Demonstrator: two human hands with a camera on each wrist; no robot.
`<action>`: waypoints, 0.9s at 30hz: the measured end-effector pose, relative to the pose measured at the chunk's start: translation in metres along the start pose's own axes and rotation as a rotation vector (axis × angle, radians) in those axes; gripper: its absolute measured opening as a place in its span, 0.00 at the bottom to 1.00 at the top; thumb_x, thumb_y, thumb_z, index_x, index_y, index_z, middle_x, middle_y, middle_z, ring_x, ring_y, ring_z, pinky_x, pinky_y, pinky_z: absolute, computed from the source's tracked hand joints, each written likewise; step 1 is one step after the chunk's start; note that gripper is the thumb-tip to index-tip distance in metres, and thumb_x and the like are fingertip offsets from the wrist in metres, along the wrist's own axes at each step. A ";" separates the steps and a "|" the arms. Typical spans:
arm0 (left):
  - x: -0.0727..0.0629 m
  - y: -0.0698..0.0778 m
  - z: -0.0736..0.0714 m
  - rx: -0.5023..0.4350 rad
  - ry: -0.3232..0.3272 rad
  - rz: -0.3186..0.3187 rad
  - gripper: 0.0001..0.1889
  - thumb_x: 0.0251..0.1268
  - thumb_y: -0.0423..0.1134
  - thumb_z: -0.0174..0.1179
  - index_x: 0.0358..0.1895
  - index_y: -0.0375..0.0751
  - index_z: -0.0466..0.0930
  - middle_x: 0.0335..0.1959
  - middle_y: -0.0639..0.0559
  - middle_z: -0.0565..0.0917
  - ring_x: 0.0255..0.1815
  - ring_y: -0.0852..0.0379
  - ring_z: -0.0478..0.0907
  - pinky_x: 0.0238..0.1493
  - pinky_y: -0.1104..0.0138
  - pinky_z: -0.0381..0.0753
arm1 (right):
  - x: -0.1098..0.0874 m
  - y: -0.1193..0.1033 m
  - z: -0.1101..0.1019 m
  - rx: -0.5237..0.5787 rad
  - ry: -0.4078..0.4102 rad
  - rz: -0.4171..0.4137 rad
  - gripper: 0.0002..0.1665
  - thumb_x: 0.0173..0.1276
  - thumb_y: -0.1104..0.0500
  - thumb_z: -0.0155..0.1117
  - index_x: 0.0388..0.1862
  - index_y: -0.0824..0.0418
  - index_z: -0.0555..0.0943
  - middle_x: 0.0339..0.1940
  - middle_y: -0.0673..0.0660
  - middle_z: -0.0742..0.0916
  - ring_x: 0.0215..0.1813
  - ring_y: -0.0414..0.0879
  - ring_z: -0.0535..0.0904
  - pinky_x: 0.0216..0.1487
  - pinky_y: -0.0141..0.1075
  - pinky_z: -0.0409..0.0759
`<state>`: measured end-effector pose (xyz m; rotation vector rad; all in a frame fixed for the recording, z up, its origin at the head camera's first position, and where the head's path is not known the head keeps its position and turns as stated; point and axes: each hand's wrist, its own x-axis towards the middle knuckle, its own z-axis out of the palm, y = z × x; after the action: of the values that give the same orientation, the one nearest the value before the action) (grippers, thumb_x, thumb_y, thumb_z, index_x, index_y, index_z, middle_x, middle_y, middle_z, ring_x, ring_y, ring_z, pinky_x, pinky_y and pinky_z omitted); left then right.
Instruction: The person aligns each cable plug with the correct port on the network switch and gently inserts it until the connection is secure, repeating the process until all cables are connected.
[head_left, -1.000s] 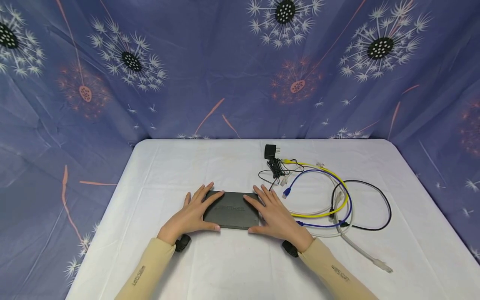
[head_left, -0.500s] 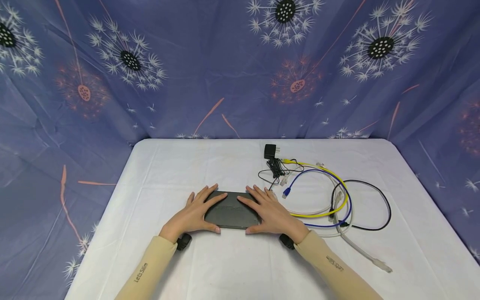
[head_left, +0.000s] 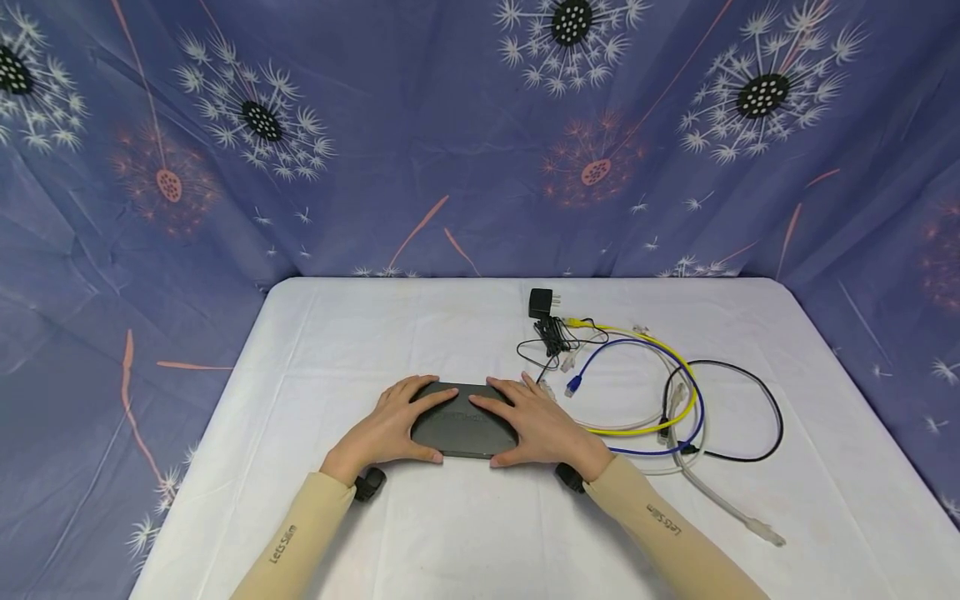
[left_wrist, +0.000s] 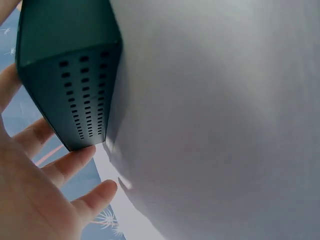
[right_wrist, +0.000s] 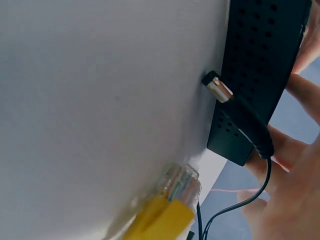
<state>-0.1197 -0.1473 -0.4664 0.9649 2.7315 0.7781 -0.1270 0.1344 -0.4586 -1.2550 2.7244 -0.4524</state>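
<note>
A flat dark-grey network switch [head_left: 465,437] lies on the white-covered table, with faint raised lettering on its top. My left hand [head_left: 386,432] grips its left end, thumb at the near edge and fingertips bent at the far edge. The right hand [head_left: 546,432] holds the opposite end the same way. Rows of vent holes show on the switch's end [left_wrist: 87,100] in the left wrist view. In the right wrist view, a barrel power plug [right_wrist: 245,117] stands in front of the holed end, and a yellow Ethernet plug [right_wrist: 165,212] is nearby.
Behind the right hand lies a black power adapter [head_left: 540,302] with bundled cord. Yellow [head_left: 637,432], blue [head_left: 702,408], black [head_left: 780,417] and grey [head_left: 716,497] cables loop over the table's right side. A patterned blue curtain [head_left: 450,125] hangs behind the table.
Both hands have closed in on the switch, the right one shifting left. Their fingers, straighter before, now bend at its far edge. The switch has barely moved.
</note>
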 end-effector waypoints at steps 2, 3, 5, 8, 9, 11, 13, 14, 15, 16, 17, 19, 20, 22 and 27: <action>0.000 0.000 0.000 0.003 0.004 0.000 0.48 0.44 0.59 0.73 0.73 0.58 0.61 0.72 0.44 0.58 0.71 0.41 0.52 0.65 0.44 0.51 | 0.001 -0.001 0.000 -0.006 0.001 0.004 0.53 0.52 0.34 0.70 0.73 0.52 0.63 0.71 0.65 0.65 0.71 0.59 0.59 0.69 0.56 0.49; 0.001 0.000 0.000 0.005 0.006 0.001 0.48 0.45 0.59 0.73 0.73 0.58 0.61 0.72 0.44 0.58 0.71 0.41 0.53 0.65 0.44 0.52 | 0.001 -0.001 0.000 -0.009 0.000 0.008 0.53 0.52 0.34 0.70 0.73 0.52 0.64 0.71 0.65 0.65 0.71 0.60 0.59 0.69 0.56 0.50; 0.001 0.000 0.001 0.012 0.015 0.008 0.47 0.45 0.59 0.73 0.72 0.59 0.62 0.72 0.44 0.59 0.70 0.42 0.53 0.64 0.44 0.53 | 0.001 -0.002 0.000 -0.003 0.005 0.015 0.53 0.52 0.35 0.71 0.73 0.52 0.64 0.70 0.65 0.66 0.70 0.62 0.60 0.68 0.56 0.53; 0.001 0.000 0.001 0.020 0.037 0.024 0.47 0.44 0.59 0.73 0.72 0.58 0.63 0.71 0.43 0.59 0.70 0.42 0.54 0.64 0.45 0.54 | 0.000 -0.002 0.001 0.005 0.013 0.031 0.53 0.51 0.34 0.71 0.73 0.50 0.64 0.70 0.63 0.66 0.69 0.62 0.61 0.64 0.56 0.60; 0.002 0.001 0.000 0.022 0.048 0.034 0.47 0.43 0.58 0.74 0.72 0.58 0.63 0.71 0.43 0.60 0.70 0.42 0.54 0.63 0.44 0.54 | 0.000 -0.002 0.001 0.010 0.020 0.034 0.53 0.51 0.34 0.71 0.73 0.50 0.64 0.70 0.63 0.66 0.68 0.61 0.61 0.63 0.56 0.62; 0.002 0.003 -0.001 0.027 0.066 0.041 0.47 0.42 0.58 0.74 0.71 0.58 0.64 0.71 0.43 0.60 0.69 0.42 0.54 0.63 0.44 0.54 | -0.002 -0.001 0.000 0.013 0.036 0.034 0.53 0.51 0.34 0.71 0.73 0.49 0.64 0.70 0.62 0.65 0.68 0.59 0.62 0.60 0.55 0.66; 0.002 0.005 -0.002 0.030 0.083 0.045 0.48 0.42 0.58 0.75 0.71 0.58 0.64 0.71 0.43 0.60 0.69 0.43 0.54 0.63 0.45 0.54 | -0.003 -0.001 -0.002 0.014 0.056 0.030 0.53 0.51 0.34 0.71 0.73 0.49 0.64 0.71 0.61 0.65 0.67 0.57 0.62 0.58 0.54 0.69; 0.002 0.006 -0.004 0.033 0.091 0.047 0.48 0.41 0.59 0.75 0.71 0.58 0.64 0.71 0.44 0.59 0.69 0.43 0.54 0.63 0.45 0.54 | -0.004 -0.001 -0.004 0.018 0.069 0.024 0.52 0.51 0.35 0.71 0.73 0.49 0.64 0.71 0.62 0.65 0.67 0.57 0.62 0.57 0.54 0.69; 0.002 0.008 -0.005 0.037 0.097 0.051 0.48 0.42 0.59 0.75 0.71 0.59 0.64 0.71 0.45 0.59 0.69 0.44 0.54 0.63 0.45 0.54 | -0.006 -0.002 -0.005 0.017 0.082 0.019 0.52 0.51 0.35 0.71 0.73 0.49 0.64 0.71 0.61 0.65 0.67 0.56 0.62 0.57 0.53 0.69; 0.002 0.009 -0.006 0.040 0.102 0.051 0.47 0.42 0.59 0.74 0.71 0.59 0.64 0.72 0.46 0.59 0.69 0.45 0.54 0.63 0.46 0.54 | -0.007 -0.002 -0.007 0.016 0.094 0.014 0.52 0.51 0.35 0.71 0.73 0.49 0.65 0.70 0.61 0.65 0.67 0.56 0.62 0.57 0.53 0.70; 0.002 0.011 -0.008 0.043 0.110 0.057 0.47 0.42 0.59 0.74 0.71 0.60 0.64 0.72 0.46 0.58 0.69 0.45 0.53 0.63 0.46 0.54 | -0.008 -0.002 -0.009 0.018 0.107 0.008 0.52 0.51 0.35 0.72 0.73 0.50 0.65 0.70 0.61 0.65 0.66 0.56 0.62 0.57 0.52 0.70; 0.002 0.016 -0.013 0.045 0.126 0.073 0.47 0.42 0.60 0.74 0.71 0.60 0.64 0.72 0.47 0.57 0.69 0.46 0.52 0.63 0.46 0.54 | -0.011 -0.003 -0.014 0.025 0.139 -0.006 0.52 0.50 0.36 0.72 0.72 0.50 0.66 0.70 0.61 0.65 0.66 0.55 0.62 0.56 0.50 0.71; 0.001 0.019 -0.015 0.045 0.134 0.082 0.47 0.42 0.60 0.74 0.71 0.60 0.64 0.72 0.48 0.57 0.69 0.46 0.52 0.63 0.46 0.54 | -0.012 -0.004 -0.016 0.028 0.156 -0.013 0.51 0.50 0.36 0.72 0.72 0.50 0.66 0.69 0.61 0.65 0.66 0.55 0.62 0.55 0.49 0.71; 0.001 0.023 -0.019 0.043 0.149 0.102 0.47 0.42 0.59 0.74 0.71 0.59 0.65 0.72 0.48 0.57 0.69 0.46 0.52 0.63 0.46 0.54 | -0.015 -0.006 -0.021 0.030 0.193 -0.032 0.51 0.49 0.36 0.73 0.71 0.49 0.67 0.68 0.60 0.66 0.65 0.54 0.62 0.54 0.49 0.72; 0.001 0.035 -0.029 0.048 0.181 0.143 0.46 0.41 0.58 0.75 0.70 0.59 0.65 0.73 0.50 0.56 0.70 0.47 0.50 0.62 0.46 0.54 | -0.021 -0.010 -0.031 0.009 0.294 -0.084 0.51 0.47 0.37 0.73 0.70 0.50 0.68 0.67 0.61 0.68 0.64 0.54 0.64 0.51 0.49 0.73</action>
<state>-0.1101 -0.1363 -0.4238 1.1643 2.8709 0.8658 -0.1128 0.1516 -0.4267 -1.4053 2.9074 -0.7108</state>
